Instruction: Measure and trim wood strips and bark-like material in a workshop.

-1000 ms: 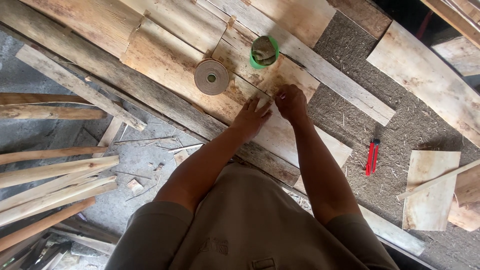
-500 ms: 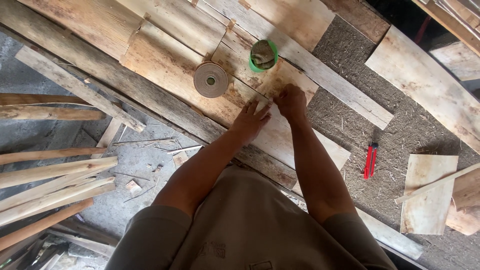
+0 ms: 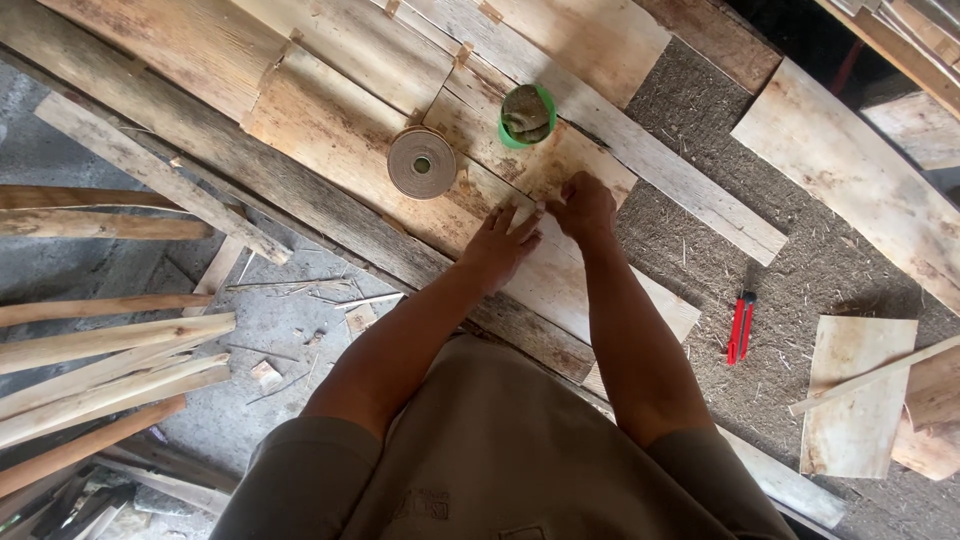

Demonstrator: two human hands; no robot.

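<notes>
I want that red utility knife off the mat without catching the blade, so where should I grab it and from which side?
Grip the red utility knife around the middle of its red handle, coming straight down from above. It lies flat on the rough mat, apart from the boards, with its dark tip pointing away from the person, so the lower red end is probably safest. The right hand is nearer to it.

- Single head-worn view, looking steeply down from above the shoulders.
- Facing forward over pale, patched wooden veneer sheets point(image 3: 330, 140) on the ground.
- Near enough to fill the lower frame with torso and forearms.
</notes>
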